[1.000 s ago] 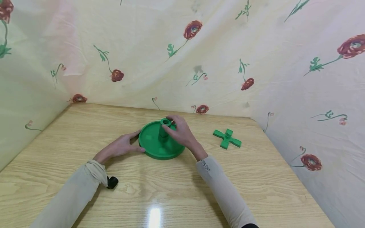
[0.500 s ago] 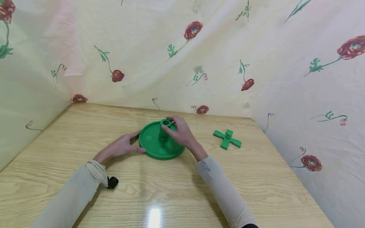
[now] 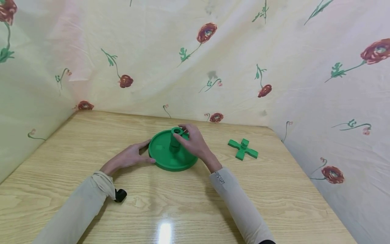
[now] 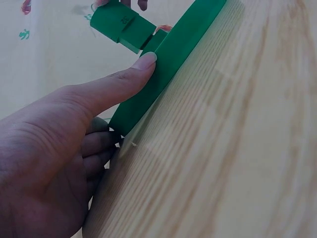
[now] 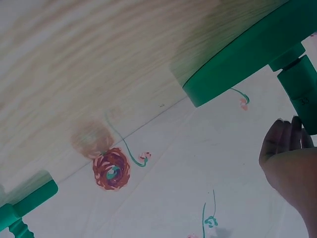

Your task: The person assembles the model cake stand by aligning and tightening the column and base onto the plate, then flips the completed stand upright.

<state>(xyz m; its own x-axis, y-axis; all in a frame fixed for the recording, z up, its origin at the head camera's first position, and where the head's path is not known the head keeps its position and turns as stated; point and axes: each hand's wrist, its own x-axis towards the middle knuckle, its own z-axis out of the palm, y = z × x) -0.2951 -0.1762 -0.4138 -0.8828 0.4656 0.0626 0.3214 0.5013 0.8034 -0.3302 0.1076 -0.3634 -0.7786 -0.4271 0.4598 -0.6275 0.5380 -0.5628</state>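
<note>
- The left hand [image 3: 131, 156] grasps the near-left edge of a round green tray [image 3: 182, 162]; thumb and index finger are spread wide along the rim.
- In the left wrist view, the thumb tip presses the rim's side, while the other fingers bend in at its lower edge, partly hidden.
- The right hand [image 3: 195, 142] grasps the upper part of a green tube [image 3: 174, 139], thumb on the near side and fingers round the far side, parted only by the tube's width.
- The tube stands over the middle of the tray, its hollow end up.
- Below it, a short green post [image 4: 154, 43] rises from the tray; a dark line shows between the two, and I cannot tell whether they are joined.
- The tray lies flat on the wooden surface [image 3: 186, 193], near its back edge.
- A green cross-shaped piece [image 3: 242, 149] with a raised knob lies to the right, apart from both hands.
- Flowered cloth [image 3: 152, 51] hangs behind.
</note>
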